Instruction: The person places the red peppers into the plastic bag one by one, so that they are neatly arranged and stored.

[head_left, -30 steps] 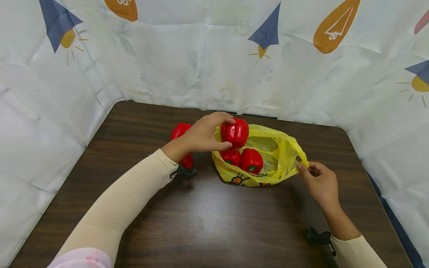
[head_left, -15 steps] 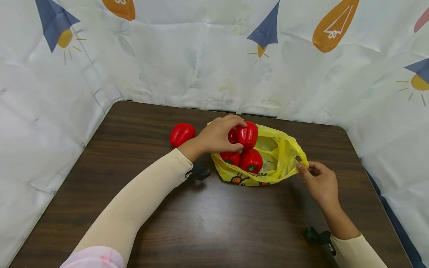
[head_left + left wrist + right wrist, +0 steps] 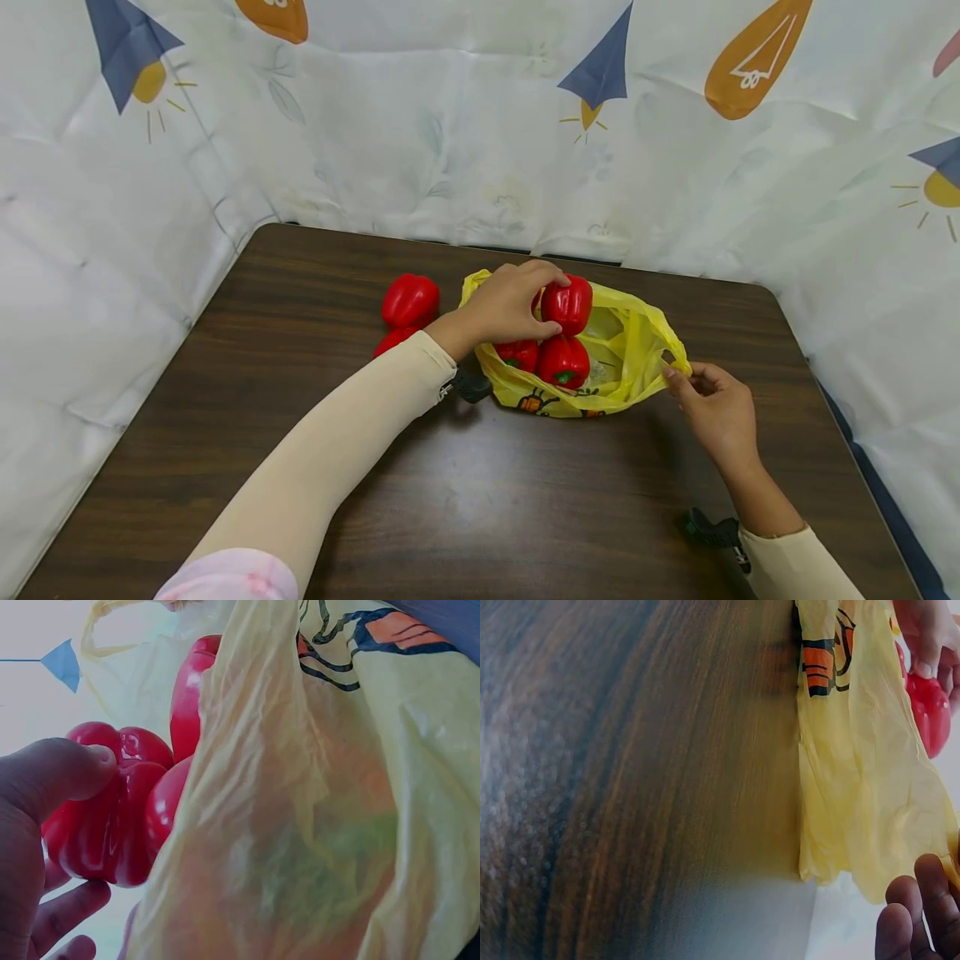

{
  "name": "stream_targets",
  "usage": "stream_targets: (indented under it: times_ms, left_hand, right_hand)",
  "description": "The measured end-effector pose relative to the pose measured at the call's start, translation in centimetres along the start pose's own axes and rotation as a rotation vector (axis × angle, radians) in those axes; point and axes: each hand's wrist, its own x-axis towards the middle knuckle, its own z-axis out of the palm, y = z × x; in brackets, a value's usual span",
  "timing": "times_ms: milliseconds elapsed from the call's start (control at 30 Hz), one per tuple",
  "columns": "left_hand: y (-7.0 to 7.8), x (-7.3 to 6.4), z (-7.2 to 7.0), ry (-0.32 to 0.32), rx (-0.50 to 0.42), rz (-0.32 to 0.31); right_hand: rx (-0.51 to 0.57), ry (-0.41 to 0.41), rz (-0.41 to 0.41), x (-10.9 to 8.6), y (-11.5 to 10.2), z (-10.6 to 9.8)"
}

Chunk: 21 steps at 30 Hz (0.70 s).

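My left hand (image 3: 510,304) grips a red bell pepper (image 3: 567,305) between thumb and fingers, over the mouth of a yellow plastic bag (image 3: 643,367). In the left wrist view the thumb lies across that pepper (image 3: 112,817), which sits close beside other red peppers at the bag's edge. Inside the bag, a red pepper (image 3: 564,363) with its green stem end showing lies next to another pepper (image 3: 519,355), partly covered by my left hand. At the bag's right end, my right hand (image 3: 718,408) pinches the bag's handle and holds the mouth spread.
Left of the bag, a red pepper (image 3: 410,301) stands on the dark wood table (image 3: 465,517); a second pepper (image 3: 392,341) is partly behind my left forearm. A printed white cloth (image 3: 450,142) hangs along the table's back and sides.
My left hand has carried its pepper rightward, further over the bag's opening. The peppers on the table have come more into view. My right hand keeps its hold on the bag.
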Motion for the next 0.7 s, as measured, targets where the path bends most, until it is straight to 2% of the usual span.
stream_targets:
  times_ms: [333, 533, 700]
  left_hand:
    - [-0.2, 0.4, 0.6, -0.005, 0.05, -0.033]
    - [-0.2, 0.7, 0.8, -0.029, 0.096, -0.059]
    - [-0.2, 1.0, 1.2, -0.044, 0.146, -0.052]
  right_hand:
    - [-0.004, 0.001, -0.005, 0.1, 0.0, 0.1]
    - [0.002, -0.003, -0.004, 0.2, 0.0, 0.2]
    - [0.001, -0.005, 0.007, 0.2, 0.0, 0.2]
